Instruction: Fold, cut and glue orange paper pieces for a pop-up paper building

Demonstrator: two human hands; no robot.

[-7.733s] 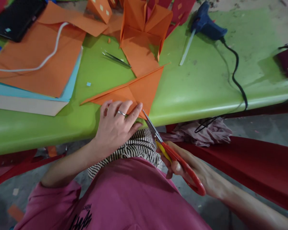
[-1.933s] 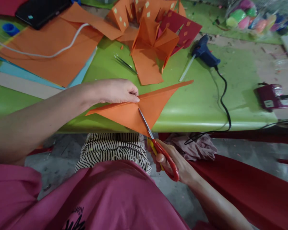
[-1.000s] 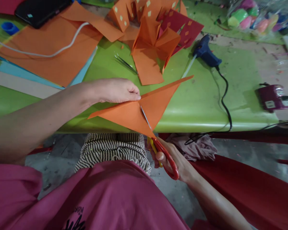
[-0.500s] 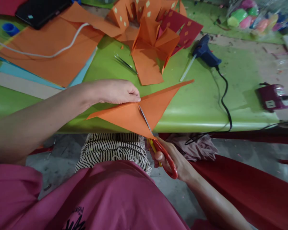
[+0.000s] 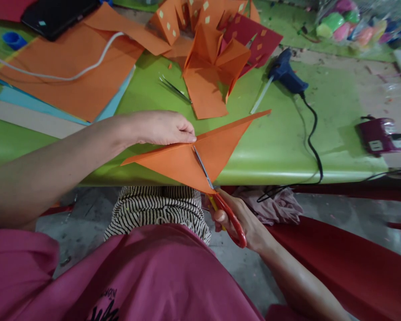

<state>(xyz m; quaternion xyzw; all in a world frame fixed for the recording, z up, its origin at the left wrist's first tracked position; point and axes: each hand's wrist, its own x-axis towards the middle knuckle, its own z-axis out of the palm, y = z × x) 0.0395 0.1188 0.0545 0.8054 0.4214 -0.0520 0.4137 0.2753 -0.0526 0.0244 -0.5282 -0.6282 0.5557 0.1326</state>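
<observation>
Scissors (image 5: 220,200) have pushed deeper into the folded orange paper (image 5: 194,154), blades now reaching nearly to its upper crease.

Paper lies at the near edge of the green desk (image 5: 280,147), its lower point overhanging. Left hand (image 5: 160,128) pinches the crease, fingers closed on the paper; right hand (image 5: 243,220) grips the red scissor handles below the desk edge. Beyond lie tweezers (image 5: 173,88), more folded orange paper pieces (image 5: 210,71) and a blue glue gun (image 5: 285,73).

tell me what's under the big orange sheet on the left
Under the orange sheet a light blue sheet and a pale board stick out at the edge; whatever else lies beneath is covered. A white cable runs on top.
</observation>
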